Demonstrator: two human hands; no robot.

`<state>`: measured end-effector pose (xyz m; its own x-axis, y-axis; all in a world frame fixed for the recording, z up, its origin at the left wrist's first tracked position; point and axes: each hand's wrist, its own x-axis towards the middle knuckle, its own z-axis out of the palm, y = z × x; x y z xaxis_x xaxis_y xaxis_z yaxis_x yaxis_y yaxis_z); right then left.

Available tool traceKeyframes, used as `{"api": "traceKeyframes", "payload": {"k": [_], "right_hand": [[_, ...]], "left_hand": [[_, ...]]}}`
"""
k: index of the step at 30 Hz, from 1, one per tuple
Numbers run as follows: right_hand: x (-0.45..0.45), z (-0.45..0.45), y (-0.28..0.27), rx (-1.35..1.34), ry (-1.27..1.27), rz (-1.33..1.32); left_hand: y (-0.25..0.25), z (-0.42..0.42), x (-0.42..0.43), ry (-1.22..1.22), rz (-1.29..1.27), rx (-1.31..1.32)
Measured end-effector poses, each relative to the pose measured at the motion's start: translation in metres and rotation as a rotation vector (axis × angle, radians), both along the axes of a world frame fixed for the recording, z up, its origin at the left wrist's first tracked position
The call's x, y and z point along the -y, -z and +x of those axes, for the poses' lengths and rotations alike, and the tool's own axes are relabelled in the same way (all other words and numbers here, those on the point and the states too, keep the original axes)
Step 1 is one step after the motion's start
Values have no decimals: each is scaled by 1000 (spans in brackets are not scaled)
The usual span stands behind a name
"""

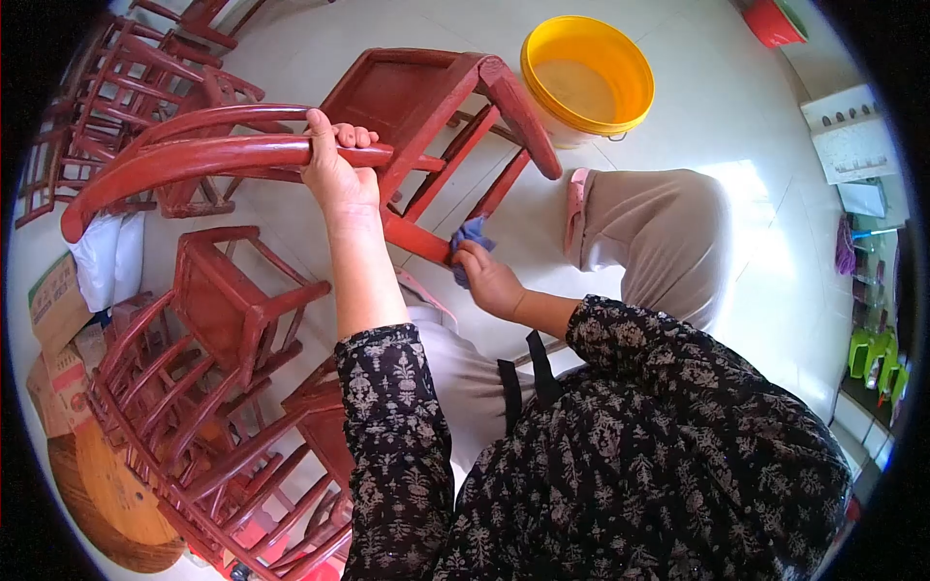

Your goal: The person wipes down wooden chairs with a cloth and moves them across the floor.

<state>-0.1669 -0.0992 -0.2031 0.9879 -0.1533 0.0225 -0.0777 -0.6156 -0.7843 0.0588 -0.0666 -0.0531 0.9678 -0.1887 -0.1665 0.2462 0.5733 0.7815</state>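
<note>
A dark red wooden chair (pixel 402 92) is tipped over in front of me, its seat and legs turned toward my right side. My left hand (pixel 339 165) is wrapped round one of its curved back posts, with the thumb lying along the wood. In my right hand (pixel 489 281) is a bluish-grey cloth (pixel 472 232), bunched up and pressed against the end of a chair leg. The fingers of that hand are closed on the cloth.
A yellow bucket (pixel 588 77) with cloudy water stands beyond the chair. Several more red chairs (pixel 218 300) crowd the left side, near cardboard boxes (pixel 58 305) and a white bag (pixel 111 257). A red basin (pixel 773 21) is at the upper right.
</note>
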Motion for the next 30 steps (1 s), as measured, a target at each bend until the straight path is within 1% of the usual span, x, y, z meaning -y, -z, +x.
{"api": "traceKeyframes", "payload": {"k": [1,2,4,5,8,9,10,12,13,15,16,18,19,21,22,23,24,25,26,28,29,30], "right_hand": [[3,-11,11,-125,7,-24],[9,-20,11,-126,9,-23],[15,-28,14,-733,293,319],[10,-24,13,-722,297,323],[-17,-15,-6,-265,531,470],[-19,1,-27,-179,475,605],[-25,14,-30,9,403,522],[-23,25,-31,22,349,296],[-19,24,-29,35,362,289],[-3,14,-20,-54,228,368],[9,8,-17,-51,235,362],[37,4,-13,-707,379,773],[50,4,-12,-692,383,772],[70,6,-24,-299,555,725],[82,13,-35,-75,586,562],[96,25,-60,147,609,396],[112,41,-79,311,623,275],[126,54,-108,355,625,205],[133,70,-118,398,627,171],[147,103,-118,444,627,139],[152,121,-105,356,593,-37],[152,132,-104,266,555,-212]], "left_hand": [[0,0,0,1,3,4],[0,-1,-1,3,7,9],[-1,-3,0,-3,14,5],[-2,-1,0,-11,18,2],[-3,-3,0,-5,3,-16],[-1,-2,0,13,21,22],[4,1,-2,34,33,67],[5,1,-2,29,21,53],[4,1,-3,33,23,48],[3,0,-2,4,30,10],[0,0,-2,11,-2,4],[-4,-3,-2,32,3,21],[-5,-1,-1,40,-2,33],[-3,-2,-2,7,11,1],[-3,-2,-2,6,10,1],[-4,-3,-1,-5,21,-8],[-7,-4,0,-14,35,-15],[-9,-5,1,-13,36,-9],[-10,-5,-1,-26,50,-13],[-12,-6,-1,-42,66,-15],[-12,-6,-1,-39,63,-30],[-12,-6,0,-37,60,-45]]}}
